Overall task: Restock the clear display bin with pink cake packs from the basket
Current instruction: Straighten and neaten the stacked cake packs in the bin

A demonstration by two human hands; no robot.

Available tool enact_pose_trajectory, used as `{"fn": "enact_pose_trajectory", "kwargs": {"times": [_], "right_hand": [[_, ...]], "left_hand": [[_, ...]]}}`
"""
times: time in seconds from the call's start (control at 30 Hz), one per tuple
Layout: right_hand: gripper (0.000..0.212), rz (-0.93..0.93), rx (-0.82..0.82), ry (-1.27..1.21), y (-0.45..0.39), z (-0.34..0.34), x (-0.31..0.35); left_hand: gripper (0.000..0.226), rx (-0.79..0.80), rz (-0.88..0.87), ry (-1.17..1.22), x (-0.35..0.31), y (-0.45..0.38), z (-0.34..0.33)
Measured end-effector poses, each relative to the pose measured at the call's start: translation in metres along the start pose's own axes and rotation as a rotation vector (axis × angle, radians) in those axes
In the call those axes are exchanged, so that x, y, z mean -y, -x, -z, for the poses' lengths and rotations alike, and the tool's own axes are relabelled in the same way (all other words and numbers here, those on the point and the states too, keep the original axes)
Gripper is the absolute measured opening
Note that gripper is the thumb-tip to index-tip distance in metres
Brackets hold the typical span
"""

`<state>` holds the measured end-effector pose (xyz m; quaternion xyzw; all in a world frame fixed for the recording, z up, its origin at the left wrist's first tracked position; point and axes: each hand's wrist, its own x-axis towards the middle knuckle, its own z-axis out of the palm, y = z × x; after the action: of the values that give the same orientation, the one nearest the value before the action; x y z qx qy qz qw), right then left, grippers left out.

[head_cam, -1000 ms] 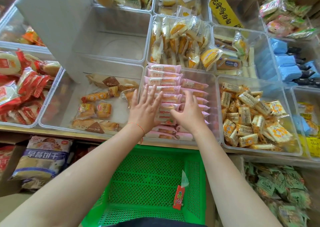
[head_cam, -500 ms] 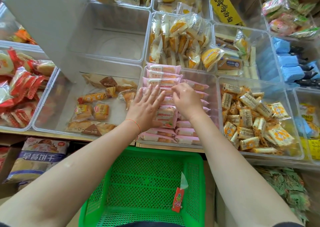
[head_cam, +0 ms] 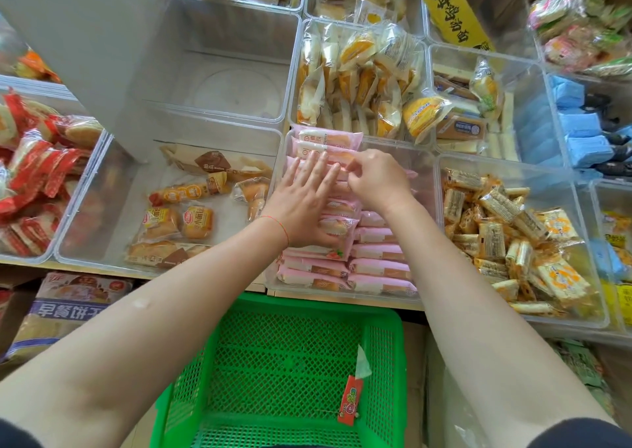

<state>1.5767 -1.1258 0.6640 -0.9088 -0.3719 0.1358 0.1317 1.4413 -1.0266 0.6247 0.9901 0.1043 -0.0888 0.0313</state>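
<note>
Both hands press pink cake packs, apparently.

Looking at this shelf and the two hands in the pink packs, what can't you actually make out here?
All in the head view:
- Pink cake packs mid-bin: covered by left hand and right hand.
- Right hand's fingers: curled, so whether they pinch a pack is unclear.
- Green basket: near end cut off by the bottom edge.
- Small red packet in the basket: print too small to read.

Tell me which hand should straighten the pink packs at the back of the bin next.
Probably the right hand: its fingertips already pinch at the pink packs near the back of the clear bin. The left hand lies flat, pressing the left stack down, so lifting it might let that stack shift.
</note>
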Motion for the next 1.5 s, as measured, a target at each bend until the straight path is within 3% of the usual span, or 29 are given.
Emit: {"fn": "enact_pose_trajectory", "kwargs": {"times": [0.3,0.47,0.57,0.63,0.9,1.0,1.17,1.27,1.33,1.5], "right_hand": [[0.018,-0.212,0.234,-0.26,-0.022,0.019,-0.002],[0.002,-0.367,-0.03,-0.446,-0.03,0.013,-0.014],[0.01,-0.36,0.055,-0.557,-0.031,0.008,-0.012],[0.003,-0.315,0.034,-0.542,-0.033,0.004,-0.009],[0.015,-0.326,0.049,-0.572,-0.045,0.012,-0.014],[0.022,-0.294,-0.081,-0.501,-0.056,0.02,-0.013],[0.032,-0.162,0.059,-0.337,-0.059,0.014,-0.001],[0.046,-0.173,-0.088,-0.403,-0.048,0.009,-0.005],[0.042,-0.16,-0.176,-0.426,-0.033,0.002,-0.009],[0.033,-0.242,-0.204,-0.376,0.004,-0.022,-0.034]], "left_hand": [[0.129,0.021,-0.035,0.013,0.003,-0.002,-0.002],[0.13,0.026,-0.014,0.022,0.004,-0.002,-0.002],[0.129,0.022,-0.008,0.048,0.002,-0.001,0.0],[0.128,0.017,-0.003,0.08,0.003,-0.003,0.0],[0.125,0.0,-0.037,0.07,0.005,-0.014,0.004],[0.124,0.001,-0.058,0.056,0.004,-0.012,0.002],[0.114,-0.003,-0.091,0.041,0.005,-0.014,0.001],[0.107,-0.041,-0.098,0.037,-0.004,-0.012,0.002],[0.102,-0.082,-0.098,0.034,-0.016,-0.01,-0.001],[0.1,-0.074,-0.041,0.058,-0.027,-0.012,-0.009]]}}
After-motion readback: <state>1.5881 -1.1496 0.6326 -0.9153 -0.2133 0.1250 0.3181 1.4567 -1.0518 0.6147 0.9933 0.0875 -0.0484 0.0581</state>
